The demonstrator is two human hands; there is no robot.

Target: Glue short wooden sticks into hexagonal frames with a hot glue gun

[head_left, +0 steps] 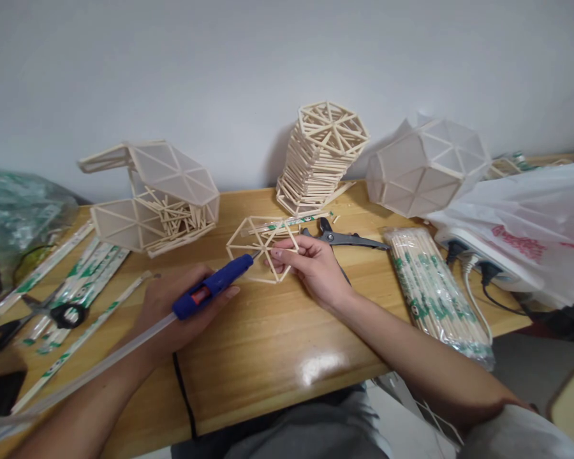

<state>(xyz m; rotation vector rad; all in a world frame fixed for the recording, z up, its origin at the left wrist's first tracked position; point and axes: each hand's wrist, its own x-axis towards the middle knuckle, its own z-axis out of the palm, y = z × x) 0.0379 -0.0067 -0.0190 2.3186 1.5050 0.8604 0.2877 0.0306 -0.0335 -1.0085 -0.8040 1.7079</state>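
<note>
My left hand [175,306] is closed around a blue glue gun [213,287], with a long translucent glue stick [119,354] trailing from its rear. The gun's nozzle points at the hub of a wooden stick frame [252,278], many-sided with spokes; whether it touches cannot be seen. My right hand [316,264] pinches the right edge of that frame between thumb and fingers, holding it over the table. Dark-handled cutting pliers [351,240] lie just behind my right hand, beside a wrapped pair of chopsticks [291,222].
Along the wall stand a tall pile of stick frames [316,169], a covered frame [425,169] and an opened covered frame holding cut sticks [162,172]. Packed chopsticks [433,287] and a power strip [488,261] sit right. Scissors [67,315] and wrapped chopsticks [88,271] lie left.
</note>
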